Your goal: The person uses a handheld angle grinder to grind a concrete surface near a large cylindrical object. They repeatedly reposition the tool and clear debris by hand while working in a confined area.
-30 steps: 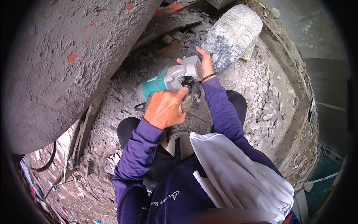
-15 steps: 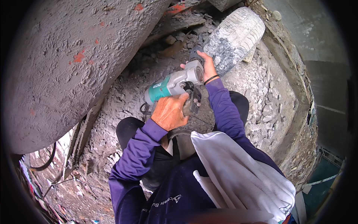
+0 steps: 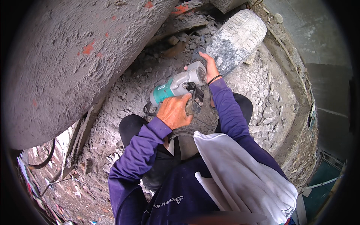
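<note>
My left hand (image 3: 173,112) is closed on the lower handle of a grey and teal power tool (image 3: 180,85), probably a demolition hammer, with its thumb near a black part on the side. My right hand (image 3: 210,65) grips the dark front end (image 3: 198,54) of the tool, its fingers wrapped round it and partly hidden. The tool lies crosswise between my bent knees, tilted up to the right, above dusty broken rubble (image 3: 135,97). Just beyond my right hand lies a dust-caked tyre (image 3: 240,33). A black cable (image 3: 149,112) hangs at the tool's rear.
A large mud-caked curved surface (image 3: 67,75) with red patches fills the upper left. Loose stone chips (image 3: 268,120) lie to the right, beside a ledge (image 3: 296,97) and a grey lower surface (image 3: 328,82). A grey cloth (image 3: 243,176) hangs over my front.
The tool and both hands appear slightly further right, along with much of the surroundings, as the view shifts a little. Both hands keep the same grip.
</note>
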Demonstrator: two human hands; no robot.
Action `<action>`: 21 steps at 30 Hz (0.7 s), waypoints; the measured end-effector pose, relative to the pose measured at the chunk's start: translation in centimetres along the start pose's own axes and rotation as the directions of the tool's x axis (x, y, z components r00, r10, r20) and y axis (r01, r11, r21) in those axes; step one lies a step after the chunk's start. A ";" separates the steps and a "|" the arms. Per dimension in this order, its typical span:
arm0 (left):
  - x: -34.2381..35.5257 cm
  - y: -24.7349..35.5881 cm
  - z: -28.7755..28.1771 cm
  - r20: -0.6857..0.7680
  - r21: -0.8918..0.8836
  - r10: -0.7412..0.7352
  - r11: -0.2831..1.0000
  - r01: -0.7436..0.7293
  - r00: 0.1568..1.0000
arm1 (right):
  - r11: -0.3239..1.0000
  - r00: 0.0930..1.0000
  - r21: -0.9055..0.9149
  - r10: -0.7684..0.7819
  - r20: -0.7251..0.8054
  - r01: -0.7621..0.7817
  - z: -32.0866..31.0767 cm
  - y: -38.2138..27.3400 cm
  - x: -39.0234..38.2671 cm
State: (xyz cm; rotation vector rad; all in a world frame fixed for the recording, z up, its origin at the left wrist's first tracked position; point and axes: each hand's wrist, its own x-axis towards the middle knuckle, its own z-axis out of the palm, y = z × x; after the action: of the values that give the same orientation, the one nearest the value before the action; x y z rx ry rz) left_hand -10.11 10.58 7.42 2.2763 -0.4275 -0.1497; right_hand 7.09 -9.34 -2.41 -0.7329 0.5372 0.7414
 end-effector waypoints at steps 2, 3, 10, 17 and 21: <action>-0.1 -0.2 0.3 -0.003 -0.012 0.003 1.000 -0.003 1.000 | 1.000 1.000 -0.002 0.002 0.013 -0.002 -0.4 -0.1 0.2; -0.2 -0.3 0.5 -0.003 -0.017 -0.001 1.000 0.001 1.000 | 1.000 1.000 -0.011 0.010 0.008 -0.010 -0.4 -0.1 0.3; -0.1 0.0 0.3 0.042 -0.017 -0.043 0.999 0.044 0.998 | 0.999 1.000 -0.051 0.010 0.023 -0.009 -0.5 -0.3 0.2; -0.2 0.2 0.5 0.004 -0.021 -0.050 0.999 0.050 0.999 | 0.995 0.998 -0.089 -0.028 0.051 0.033 -1.3 -0.3 0.9; -0.1 0.2 0.6 0.005 -0.022 -0.066 0.998 0.066 0.998 | 0.998 0.999 -0.064 -0.018 0.044 0.020 -1.6 -0.1 1.3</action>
State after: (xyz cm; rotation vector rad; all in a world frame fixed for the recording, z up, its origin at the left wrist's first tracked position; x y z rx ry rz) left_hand -10.40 10.08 7.11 2.2701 -0.3517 -0.1920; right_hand 7.71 -10.12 -4.25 -0.7789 0.4683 0.7578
